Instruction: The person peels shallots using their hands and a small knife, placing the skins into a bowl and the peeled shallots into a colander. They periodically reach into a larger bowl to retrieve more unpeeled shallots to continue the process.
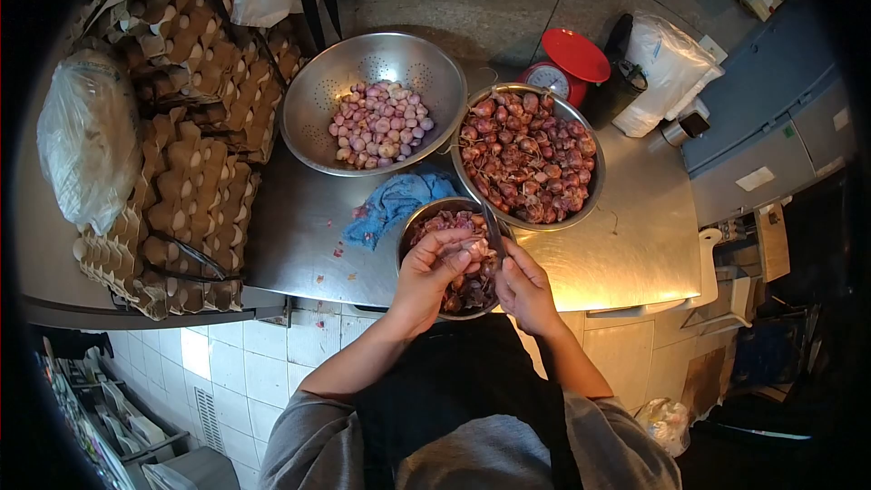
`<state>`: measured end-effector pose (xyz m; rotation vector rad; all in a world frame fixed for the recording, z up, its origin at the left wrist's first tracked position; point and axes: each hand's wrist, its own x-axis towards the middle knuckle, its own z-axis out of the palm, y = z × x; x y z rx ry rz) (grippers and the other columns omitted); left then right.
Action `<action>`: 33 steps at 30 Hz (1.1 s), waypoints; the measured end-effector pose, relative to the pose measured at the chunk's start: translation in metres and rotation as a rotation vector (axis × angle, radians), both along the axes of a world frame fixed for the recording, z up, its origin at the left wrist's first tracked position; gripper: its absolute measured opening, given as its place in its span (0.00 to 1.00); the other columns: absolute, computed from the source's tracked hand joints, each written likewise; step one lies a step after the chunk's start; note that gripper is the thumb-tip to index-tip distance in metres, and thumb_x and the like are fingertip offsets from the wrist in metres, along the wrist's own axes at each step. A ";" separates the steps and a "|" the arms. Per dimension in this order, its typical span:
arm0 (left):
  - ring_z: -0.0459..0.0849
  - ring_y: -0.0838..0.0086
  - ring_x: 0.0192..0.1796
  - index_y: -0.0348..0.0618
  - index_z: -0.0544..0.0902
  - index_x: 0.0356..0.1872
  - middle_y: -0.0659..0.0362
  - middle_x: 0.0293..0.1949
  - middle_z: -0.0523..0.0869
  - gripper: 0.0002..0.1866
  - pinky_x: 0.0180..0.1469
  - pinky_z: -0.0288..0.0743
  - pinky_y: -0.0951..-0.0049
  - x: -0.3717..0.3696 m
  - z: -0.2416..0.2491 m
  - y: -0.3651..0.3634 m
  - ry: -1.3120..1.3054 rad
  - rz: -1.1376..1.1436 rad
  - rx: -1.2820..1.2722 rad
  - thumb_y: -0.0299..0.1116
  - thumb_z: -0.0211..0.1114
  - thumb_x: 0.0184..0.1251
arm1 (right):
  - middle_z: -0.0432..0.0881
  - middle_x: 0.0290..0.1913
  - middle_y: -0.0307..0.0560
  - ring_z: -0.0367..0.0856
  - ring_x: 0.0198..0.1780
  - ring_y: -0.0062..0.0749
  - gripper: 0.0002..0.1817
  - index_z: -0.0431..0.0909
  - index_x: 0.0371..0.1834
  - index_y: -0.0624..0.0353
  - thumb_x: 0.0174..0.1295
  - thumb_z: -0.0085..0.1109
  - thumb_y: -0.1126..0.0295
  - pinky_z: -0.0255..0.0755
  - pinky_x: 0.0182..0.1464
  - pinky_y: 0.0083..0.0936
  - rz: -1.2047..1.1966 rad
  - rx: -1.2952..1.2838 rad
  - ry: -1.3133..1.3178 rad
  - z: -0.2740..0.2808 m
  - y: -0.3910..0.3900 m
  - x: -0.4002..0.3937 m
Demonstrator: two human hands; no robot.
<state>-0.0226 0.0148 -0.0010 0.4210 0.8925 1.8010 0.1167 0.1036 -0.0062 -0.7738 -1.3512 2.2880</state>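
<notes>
My left hand (430,274) is closed on a shallot (477,248), pinched between thumb and fingers and partly covered by them. In my right hand (526,290) is a knife (491,225), its blade up against the shallot. Both hands are above a small metal bowl (403,240) of papery shallot skins (443,224). Just behind, to the right, stands a larger metal bowl (600,183) heaped with unpeeled red shallots (529,154). A metal colander (304,118) further back on the left contains pale, peeled shallots (381,125).
A crumpled blue cloth (399,204) lies left of the small bowl on the steel table (299,240). Stacked egg trays (195,209) with a plastic bag (89,141) crowd the left side. A red kitchen scale (576,56) and a white sack (662,68) stand at the back right.
</notes>
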 end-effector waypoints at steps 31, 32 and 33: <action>0.77 0.77 0.44 0.42 0.70 0.46 0.59 0.42 0.78 0.10 0.48 0.74 0.76 0.003 -0.009 0.000 0.015 0.064 -0.025 0.23 0.54 0.64 | 0.69 0.59 0.50 0.68 0.58 0.30 0.20 0.63 0.61 0.63 0.67 0.42 0.69 0.59 0.59 0.21 -0.041 0.677 -0.103 -0.004 0.000 -0.004; 0.77 0.77 0.44 0.42 0.70 0.46 0.59 0.42 0.78 0.10 0.48 0.74 0.76 0.003 -0.005 -0.001 0.004 0.056 -0.039 0.24 0.54 0.65 | 0.69 0.59 0.49 0.68 0.58 0.29 0.20 0.63 0.61 0.63 0.67 0.42 0.69 0.59 0.59 0.21 -0.066 0.636 -0.103 -0.004 0.002 -0.004; 0.77 0.77 0.43 0.41 0.69 0.46 0.59 0.42 0.78 0.10 0.48 0.74 0.75 0.003 -0.004 -0.001 -0.008 0.049 -0.054 0.24 0.53 0.65 | 0.69 0.60 0.49 0.67 0.58 0.29 0.20 0.62 0.62 0.62 0.67 0.42 0.69 0.58 0.59 0.21 -0.056 0.579 -0.088 -0.004 0.004 -0.002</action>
